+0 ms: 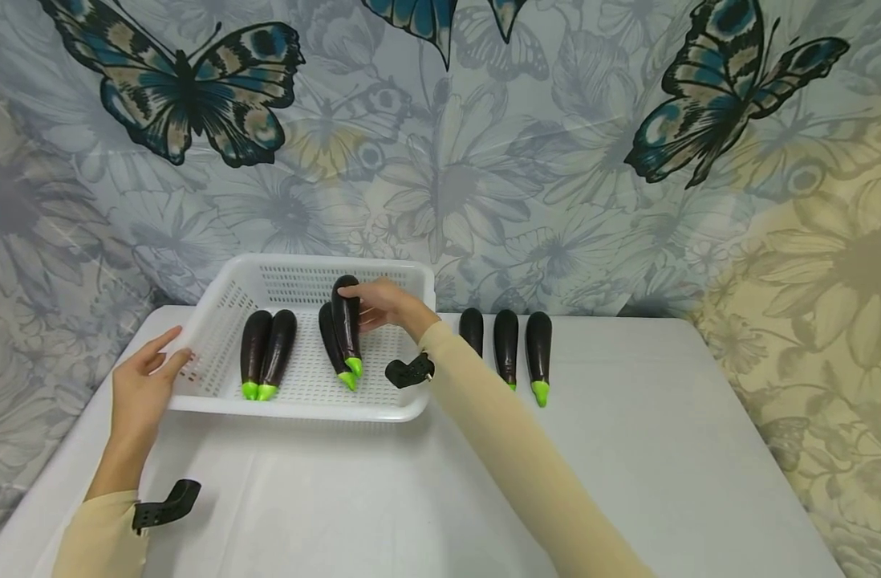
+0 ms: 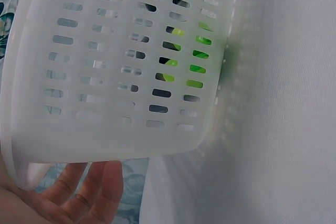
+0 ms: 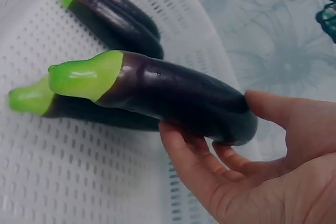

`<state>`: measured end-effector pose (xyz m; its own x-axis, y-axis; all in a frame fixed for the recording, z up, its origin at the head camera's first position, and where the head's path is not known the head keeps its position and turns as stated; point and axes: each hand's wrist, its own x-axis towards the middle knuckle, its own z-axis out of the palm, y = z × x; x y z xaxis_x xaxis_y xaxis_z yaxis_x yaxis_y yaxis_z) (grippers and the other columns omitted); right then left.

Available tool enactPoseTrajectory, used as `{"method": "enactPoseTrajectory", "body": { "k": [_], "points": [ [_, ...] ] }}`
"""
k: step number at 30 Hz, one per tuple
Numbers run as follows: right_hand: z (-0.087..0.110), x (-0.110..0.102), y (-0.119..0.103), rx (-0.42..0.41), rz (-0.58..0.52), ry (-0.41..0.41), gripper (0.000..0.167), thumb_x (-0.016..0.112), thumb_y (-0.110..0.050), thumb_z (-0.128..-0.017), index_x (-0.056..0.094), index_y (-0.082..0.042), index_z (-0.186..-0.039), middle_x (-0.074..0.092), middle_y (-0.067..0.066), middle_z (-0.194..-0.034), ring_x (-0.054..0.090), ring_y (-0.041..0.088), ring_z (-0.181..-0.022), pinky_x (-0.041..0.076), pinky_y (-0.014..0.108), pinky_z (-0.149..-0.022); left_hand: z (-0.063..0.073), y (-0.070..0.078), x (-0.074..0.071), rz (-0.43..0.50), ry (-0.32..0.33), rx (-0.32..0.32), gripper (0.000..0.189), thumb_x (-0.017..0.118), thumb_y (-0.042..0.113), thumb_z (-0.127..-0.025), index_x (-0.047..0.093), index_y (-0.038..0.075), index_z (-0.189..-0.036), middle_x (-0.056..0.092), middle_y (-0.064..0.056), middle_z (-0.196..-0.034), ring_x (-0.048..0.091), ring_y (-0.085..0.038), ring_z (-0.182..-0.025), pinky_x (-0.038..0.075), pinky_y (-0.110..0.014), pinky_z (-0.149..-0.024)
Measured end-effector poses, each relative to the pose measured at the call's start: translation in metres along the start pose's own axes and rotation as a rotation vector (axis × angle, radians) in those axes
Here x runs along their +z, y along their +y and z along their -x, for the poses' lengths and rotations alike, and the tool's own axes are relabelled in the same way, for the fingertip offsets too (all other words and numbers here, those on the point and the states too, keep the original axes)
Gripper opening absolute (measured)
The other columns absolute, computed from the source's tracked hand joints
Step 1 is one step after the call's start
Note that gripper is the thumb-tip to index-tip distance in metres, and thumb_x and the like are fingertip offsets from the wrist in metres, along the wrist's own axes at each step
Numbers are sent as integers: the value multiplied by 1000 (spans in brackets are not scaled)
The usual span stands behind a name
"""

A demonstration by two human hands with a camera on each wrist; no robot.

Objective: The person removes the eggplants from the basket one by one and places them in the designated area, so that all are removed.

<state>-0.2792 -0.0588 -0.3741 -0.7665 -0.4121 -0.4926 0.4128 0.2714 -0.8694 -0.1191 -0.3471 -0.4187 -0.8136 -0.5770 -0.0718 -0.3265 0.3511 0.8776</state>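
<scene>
A white perforated plastic basket (image 1: 303,408) stands on the table, with two dark purple eggplants (image 1: 267,349) side by side in its left part. My right hand (image 1: 386,303) pinches another eggplant (image 3: 178,93) near its rounded end, thumb on one side and fingers on the other. The held eggplant's green stem end points toward me in the head view. It overlaps an eggplant (image 1: 330,341) lying on the basket floor. My left hand (image 1: 143,385) holds the basket's left end by the rim; in the left wrist view its fingers (image 2: 107,190) curl beyond the end wall.
Three more eggplants (image 1: 506,345) lie in a row on the white table (image 1: 628,449) right of the basket, the nearest one partly behind the right sleeve (image 1: 513,449). A butterfly-and-flower cloth (image 1: 469,177) hangs behind the table.
</scene>
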Motion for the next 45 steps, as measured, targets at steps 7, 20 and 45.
{"method": "enactPoseTrajectory", "body": {
  "k": [7, 20, 45],
  "points": [
    [11, -16, -5, -27, -27, -25, 50, 65, -23, -95, 49, 3, -134, 59, 13, -98, 62, 22, -77, 55, 38, -82, 1, 0, 0, 10, -6, -7, 50, 55, 29, -98, 46, 26, -147, 29, -12, -158, 28, -31, -143, 30, -54, -109],
    [27, -48, -5, -95, -75, 8, 52, 66, -26, -95, 51, 2, -136, 51, 9, -97, 63, 22, -82, 56, 36, -79, 0, 0, 0, 7, -4, -17, 49, 55, 31, -99, 46, 29, -147, 29, -10, -158, 28, -29, -142, 30, -53, -109],
    [65, -98, 6, -202, -59, 39, 70, 57, -29, -100, 20, -9, -156, 34, 23, -147, 54, 37, -120, 52, 37, -89, 0, 2, 0, -4, 9, -25, 49, 54, 31, -99, 46, 28, -147, 32, -11, -157, 32, -30, -139, 33, -51, -107]
  ]
}}
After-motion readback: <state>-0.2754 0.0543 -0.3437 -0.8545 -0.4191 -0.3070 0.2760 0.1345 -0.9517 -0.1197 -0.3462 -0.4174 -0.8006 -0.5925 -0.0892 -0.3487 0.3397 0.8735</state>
